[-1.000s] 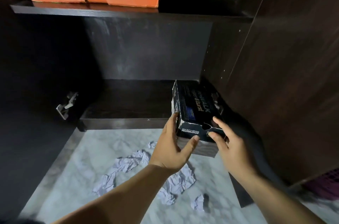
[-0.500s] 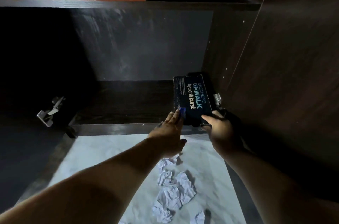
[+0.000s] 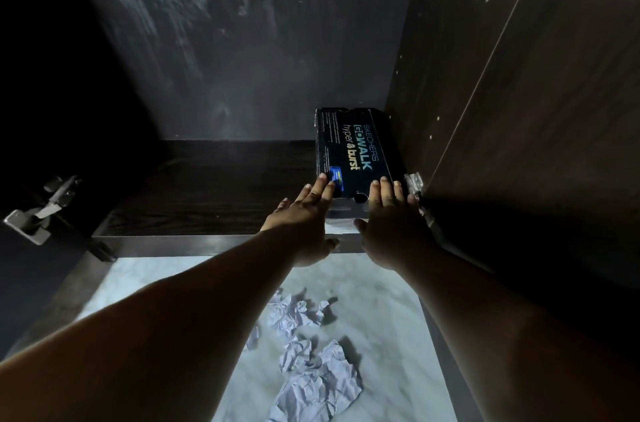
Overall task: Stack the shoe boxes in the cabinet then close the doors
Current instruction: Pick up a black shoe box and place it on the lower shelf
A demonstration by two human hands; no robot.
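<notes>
A dark shoe box (image 3: pixel 356 153) lies flat on the bottom shelf (image 3: pixel 207 193) of a dark wood cabinet (image 3: pixel 242 51). It sits in the right corner, just beside the right side wall, and its far end is near the back wall. The lid has blue and yellow words on it and faces up. Both hands reach out to the near end of the box. The left hand (image 3: pixel 304 217) has its fingers straight and close together, and the fingertips rest on the near left corner of the lid, by a small blue sticker (image 3: pixel 336 176). The right hand (image 3: pixel 391 217) is also flat, with fingers straight, and its fingertips touch the near right corner of the lid. The thumbs hang low in front of the box. Neither hand curls round the box, so each grip is loose and apart, only touching. The right door (image 3: pixel 554 144) stands open beside the right arm, and a small metal hinge (image 3: pixel 414 182) shines just beside the right fingers. Another hinge (image 3: pixel 38 210) shows on the left side, well apart from the box. Below the shelf is a pale marble floor (image 3: pixel 381 335). Crumpled white paper (image 3: pixel 311 376) lies on the floor between the two arms.
</notes>
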